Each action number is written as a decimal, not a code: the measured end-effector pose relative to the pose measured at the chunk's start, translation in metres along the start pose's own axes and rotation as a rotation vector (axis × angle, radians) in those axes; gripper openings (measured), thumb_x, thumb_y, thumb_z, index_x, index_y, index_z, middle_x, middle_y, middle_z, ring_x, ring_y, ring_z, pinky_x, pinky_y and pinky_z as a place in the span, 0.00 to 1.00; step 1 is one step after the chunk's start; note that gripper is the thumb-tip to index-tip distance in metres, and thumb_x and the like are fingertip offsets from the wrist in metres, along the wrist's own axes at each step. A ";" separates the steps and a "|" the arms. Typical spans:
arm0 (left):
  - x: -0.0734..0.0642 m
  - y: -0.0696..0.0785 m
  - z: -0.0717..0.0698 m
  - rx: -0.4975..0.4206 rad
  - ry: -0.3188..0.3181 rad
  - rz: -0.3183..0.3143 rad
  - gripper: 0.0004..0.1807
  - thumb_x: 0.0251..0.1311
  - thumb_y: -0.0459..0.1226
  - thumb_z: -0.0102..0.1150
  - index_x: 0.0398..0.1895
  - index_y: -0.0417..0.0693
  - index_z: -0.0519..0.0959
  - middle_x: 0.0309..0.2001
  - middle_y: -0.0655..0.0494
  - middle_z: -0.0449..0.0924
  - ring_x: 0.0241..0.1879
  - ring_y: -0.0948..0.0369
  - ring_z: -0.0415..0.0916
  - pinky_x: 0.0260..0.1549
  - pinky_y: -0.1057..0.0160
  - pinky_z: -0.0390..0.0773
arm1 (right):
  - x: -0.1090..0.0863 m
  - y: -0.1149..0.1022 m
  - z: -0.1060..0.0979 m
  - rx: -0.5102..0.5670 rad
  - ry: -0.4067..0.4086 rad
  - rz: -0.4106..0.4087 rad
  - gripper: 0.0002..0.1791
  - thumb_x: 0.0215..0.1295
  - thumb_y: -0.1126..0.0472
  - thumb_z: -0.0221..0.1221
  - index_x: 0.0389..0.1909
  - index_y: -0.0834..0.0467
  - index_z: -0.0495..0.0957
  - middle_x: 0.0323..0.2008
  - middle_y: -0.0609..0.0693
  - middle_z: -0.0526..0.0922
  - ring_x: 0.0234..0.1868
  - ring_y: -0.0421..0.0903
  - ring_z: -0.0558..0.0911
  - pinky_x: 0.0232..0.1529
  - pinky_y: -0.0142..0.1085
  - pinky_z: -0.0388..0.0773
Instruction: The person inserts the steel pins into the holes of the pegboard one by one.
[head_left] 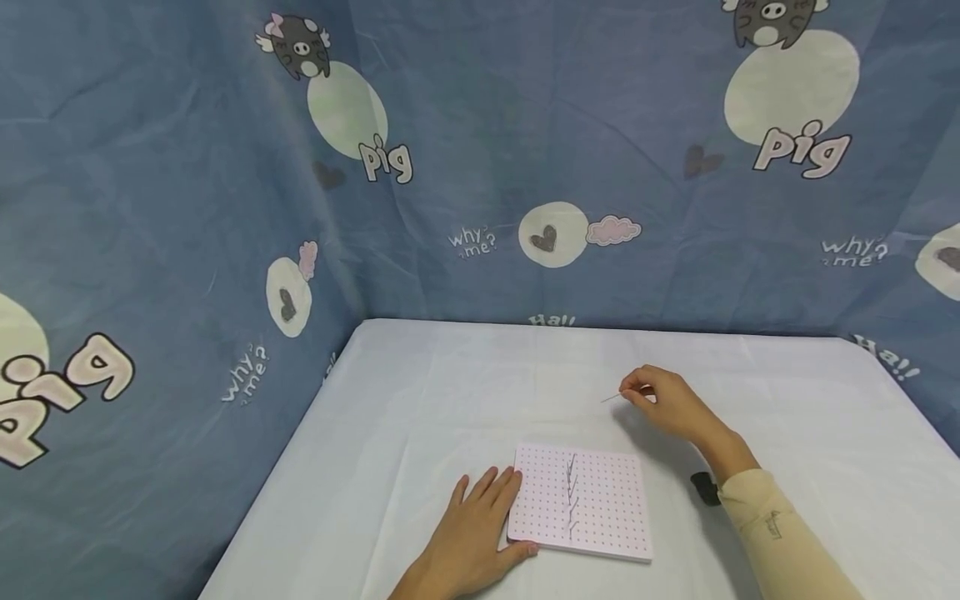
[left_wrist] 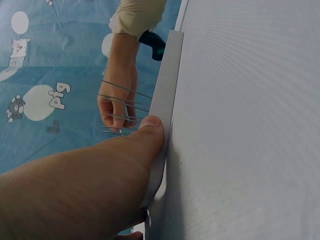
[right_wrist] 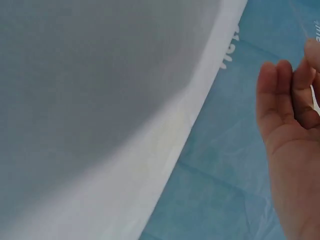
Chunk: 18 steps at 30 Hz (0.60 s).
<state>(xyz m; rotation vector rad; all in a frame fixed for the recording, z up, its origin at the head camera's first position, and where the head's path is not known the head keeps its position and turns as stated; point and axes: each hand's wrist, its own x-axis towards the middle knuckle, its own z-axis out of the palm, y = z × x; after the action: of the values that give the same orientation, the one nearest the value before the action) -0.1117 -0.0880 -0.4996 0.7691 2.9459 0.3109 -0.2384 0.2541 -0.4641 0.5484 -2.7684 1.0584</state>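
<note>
A pale pink pegboard, covered in a grid of small holes, lies on the table. Several thin metal pins stand in a column near its middle; the left wrist view shows these pins sticking out from its face. My left hand rests at the board's near-left corner, fingers extended by the left edge and thumb against the front edge. Beyond the board, to the right, my right hand pinches one thin pin between thumb and fingertips, raised over the table. The right wrist view catches this hand only partly.
A small black object lies right of the board, partly behind the right forearm. White cloth covers the table. Blue printed curtains hang behind and along the left side.
</note>
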 end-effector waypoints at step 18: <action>0.000 0.001 0.000 0.000 -0.009 -0.005 0.51 0.62 0.69 0.54 0.80 0.51 0.58 0.79 0.53 0.61 0.79 0.49 0.58 0.73 0.34 0.58 | -0.013 -0.001 0.011 0.135 0.071 0.129 0.07 0.69 0.59 0.66 0.31 0.54 0.80 0.38 0.50 0.89 0.38 0.37 0.84 0.38 0.27 0.80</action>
<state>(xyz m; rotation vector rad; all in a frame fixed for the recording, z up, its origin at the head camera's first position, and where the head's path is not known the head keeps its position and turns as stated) -0.1116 -0.0871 -0.4997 0.7604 2.9388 0.3056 -0.2258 0.2502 -0.4749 0.3434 -2.7158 1.2728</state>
